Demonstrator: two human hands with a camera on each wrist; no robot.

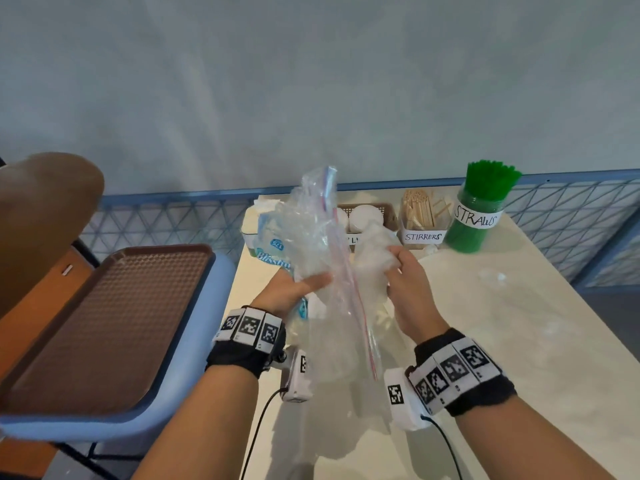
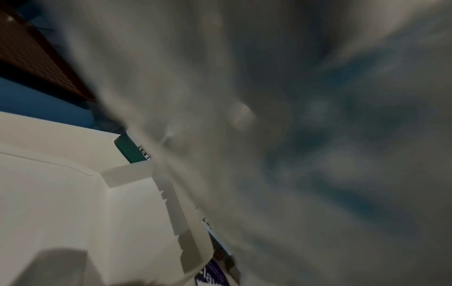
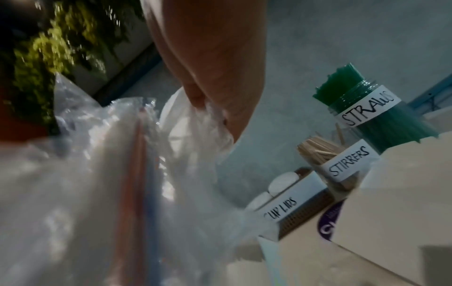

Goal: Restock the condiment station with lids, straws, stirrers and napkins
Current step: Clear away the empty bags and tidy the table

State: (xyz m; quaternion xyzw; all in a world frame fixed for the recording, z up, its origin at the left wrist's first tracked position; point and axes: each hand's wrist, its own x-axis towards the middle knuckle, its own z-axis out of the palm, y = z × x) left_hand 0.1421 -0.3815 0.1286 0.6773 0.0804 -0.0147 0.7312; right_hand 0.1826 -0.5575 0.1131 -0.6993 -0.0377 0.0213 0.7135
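Note:
Over the table, my left hand (image 1: 298,285) grips a crumpled clear zip bag (image 1: 322,237) with a red and blue seal, together with a blue-printed napkin pack (image 1: 268,251). Just to its right, my right hand (image 1: 398,271) pinches a bunched clear plastic wrapper (image 1: 370,258); the right wrist view shows the fingers (image 3: 215,77) curled into the wrapper (image 3: 195,120). Behind the bags stand a brown basket of white cup lids (image 1: 367,213), a box labelled STIRRERS (image 1: 420,220) and a jar of green straws (image 1: 481,209). Blurred plastic (image 2: 269,116) fills most of the left wrist view.
A brown tray (image 1: 104,323) lies on a blue chair left of the cream table (image 1: 502,341). A blue mesh railing (image 1: 166,223) runs behind, below a grey wall. A small clear scrap (image 1: 490,275) lies on the table at the right.

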